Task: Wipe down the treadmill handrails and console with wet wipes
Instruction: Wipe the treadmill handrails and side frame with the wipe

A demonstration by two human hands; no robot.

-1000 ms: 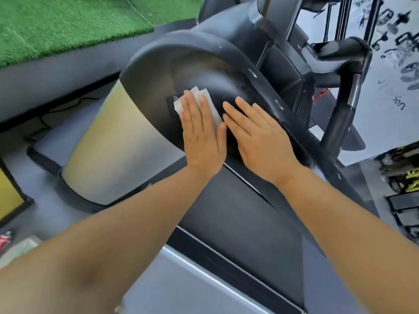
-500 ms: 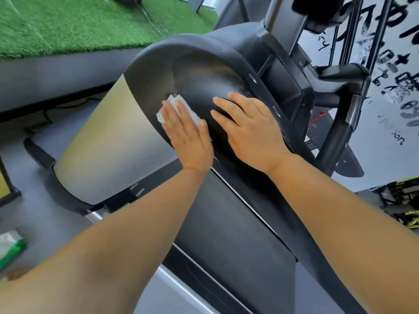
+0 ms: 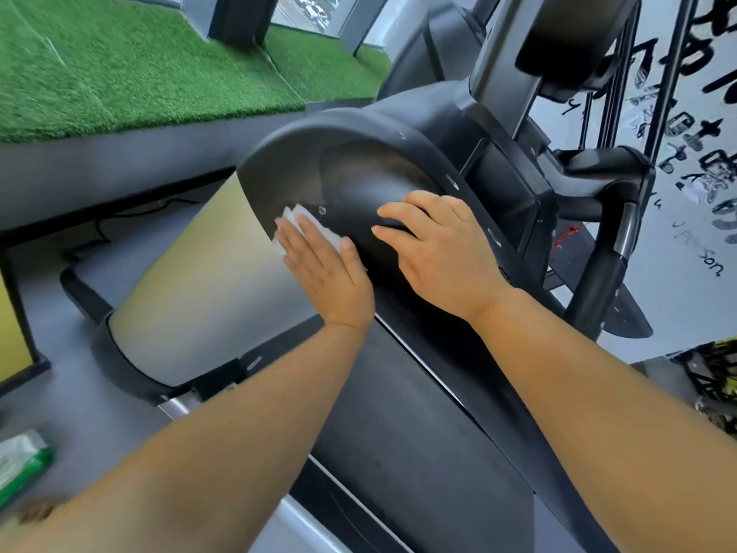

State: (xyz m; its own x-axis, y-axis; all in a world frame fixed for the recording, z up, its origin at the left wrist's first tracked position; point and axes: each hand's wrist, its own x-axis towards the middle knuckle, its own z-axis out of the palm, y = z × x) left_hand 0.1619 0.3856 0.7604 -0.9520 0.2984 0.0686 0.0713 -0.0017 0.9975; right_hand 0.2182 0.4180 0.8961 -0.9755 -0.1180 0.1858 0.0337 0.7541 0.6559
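A gym: treadmill, artificial turf, weight rack.

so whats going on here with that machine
A person is wiping a treadmill's black curved cover. Their left hand presses a white wet wipe flat against it, while the right hand rests on the cover beside it. A green wipes pack lies on the floor, lower left.
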